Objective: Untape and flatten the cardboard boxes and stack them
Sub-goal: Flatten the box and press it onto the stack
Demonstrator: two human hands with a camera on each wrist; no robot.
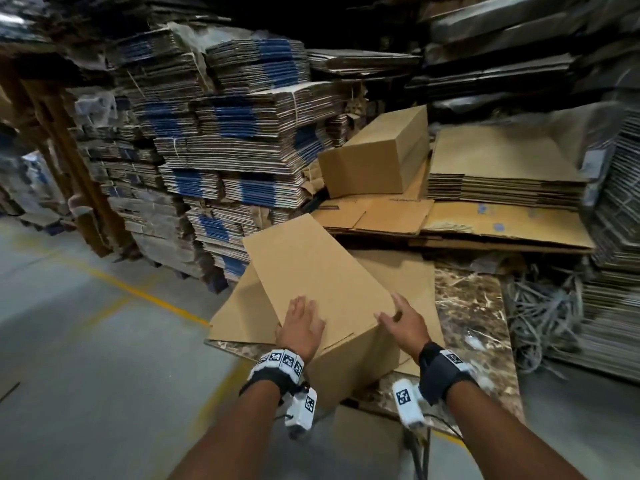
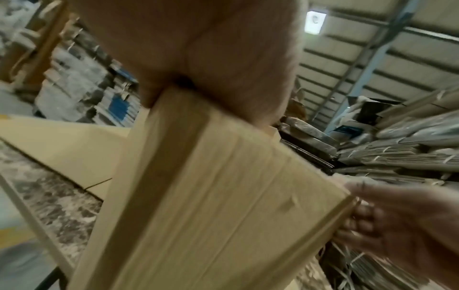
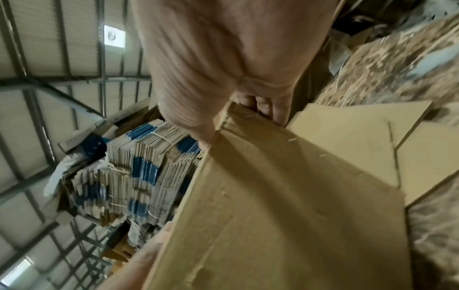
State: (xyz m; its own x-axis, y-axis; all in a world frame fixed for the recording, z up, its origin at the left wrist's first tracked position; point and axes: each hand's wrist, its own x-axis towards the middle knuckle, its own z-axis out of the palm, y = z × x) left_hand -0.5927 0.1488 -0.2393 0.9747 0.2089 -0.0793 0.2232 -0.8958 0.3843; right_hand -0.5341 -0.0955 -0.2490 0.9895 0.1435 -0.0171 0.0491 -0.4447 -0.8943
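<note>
A plain brown cardboard box (image 1: 322, 268) stands tilted on a marble-patterned table (image 1: 467, 306), on top of a flattened sheet of cardboard (image 1: 239, 313). My left hand (image 1: 299, 320) presses flat on the box's top face near its front edge, fingers straight. My right hand (image 1: 394, 317) grips the box's right front corner. In the right wrist view its fingers (image 3: 268, 106) curl over the edge of the box (image 3: 285, 196). The left wrist view shows the box (image 2: 211, 196) under my palm (image 2: 211, 49) and the right hand (image 2: 410, 219) at its far corner.
A second unflattened box (image 1: 377, 157) lies behind, on flattened sheets. A neat stack of flattened boxes (image 1: 502, 181) sits at the back right. Tall bundles of blue-printed flattened cartons (image 1: 225, 150) rise to the left. Loose strapping (image 1: 540, 313) lies right of the table. Grey floor (image 1: 86, 341) opens to the left.
</note>
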